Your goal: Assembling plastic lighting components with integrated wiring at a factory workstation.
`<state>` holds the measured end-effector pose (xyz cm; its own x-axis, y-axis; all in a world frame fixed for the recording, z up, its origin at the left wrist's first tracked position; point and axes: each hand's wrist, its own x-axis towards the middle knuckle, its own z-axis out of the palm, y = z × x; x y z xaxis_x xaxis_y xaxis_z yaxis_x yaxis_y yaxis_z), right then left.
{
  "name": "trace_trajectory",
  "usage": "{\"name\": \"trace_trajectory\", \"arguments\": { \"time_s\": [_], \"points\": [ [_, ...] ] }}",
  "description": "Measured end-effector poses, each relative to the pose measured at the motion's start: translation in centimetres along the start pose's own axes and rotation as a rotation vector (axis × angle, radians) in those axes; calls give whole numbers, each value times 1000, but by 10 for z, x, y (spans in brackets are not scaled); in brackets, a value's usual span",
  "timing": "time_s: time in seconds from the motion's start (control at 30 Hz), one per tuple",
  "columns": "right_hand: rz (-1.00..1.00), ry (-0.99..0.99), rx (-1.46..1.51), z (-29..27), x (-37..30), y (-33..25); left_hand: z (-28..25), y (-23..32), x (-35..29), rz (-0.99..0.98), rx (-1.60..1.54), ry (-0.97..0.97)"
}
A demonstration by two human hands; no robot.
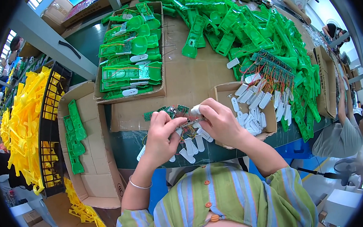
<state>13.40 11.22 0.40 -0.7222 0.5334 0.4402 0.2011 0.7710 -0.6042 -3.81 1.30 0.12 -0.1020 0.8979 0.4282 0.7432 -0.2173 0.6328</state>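
My left hand [163, 134] and my right hand [220, 122] are close together at the table's near edge, fingers pinched. Between them they hold a thin circuit board strip [191, 122], seen nearly edge-on and partly hidden by the fingers. White coverings show on some fingertips. Just beyond lie small green circuit boards [171, 111]. Thin coloured wires run from the boards to flat white plastic pieces [190, 147] below my hands. Right of my right hand, an open cardboard box [270, 132] holds more white pieces.
Green plastic housings [226, 23] are heaped at the back right, with wired circuit boards [272, 66] on them. A cardboard box [163, 52] of assembled green housings stands back left. Another cardboard box [94, 177] and a black crate [46, 138] with yellow parts [26, 123] are left. Other people work around.
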Motion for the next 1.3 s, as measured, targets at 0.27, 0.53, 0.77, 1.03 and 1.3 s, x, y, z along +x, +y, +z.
{"name": "trace_trajectory", "arguments": {
  "time_s": [0.27, 0.53, 0.77, 1.03, 1.3],
  "points": [
    [-108, 72, 26, -6, -9, -8, -12, -7, -10, -378, -747, -324],
    [-123, 22, -35, 2, -6, -12, -11, 4, -22, -43, -85, 26],
    [-49, -60, 25, 6, -6, -14, -17, 3, -24, -129, -111, 135],
    [102, -59, -75, 36, -2, -3, 33, -31, -24, -245, 2, 255],
    [126, -78, 13, 33, 7, 7, 11, -29, -3, -88, -57, 187]
  ]
}}
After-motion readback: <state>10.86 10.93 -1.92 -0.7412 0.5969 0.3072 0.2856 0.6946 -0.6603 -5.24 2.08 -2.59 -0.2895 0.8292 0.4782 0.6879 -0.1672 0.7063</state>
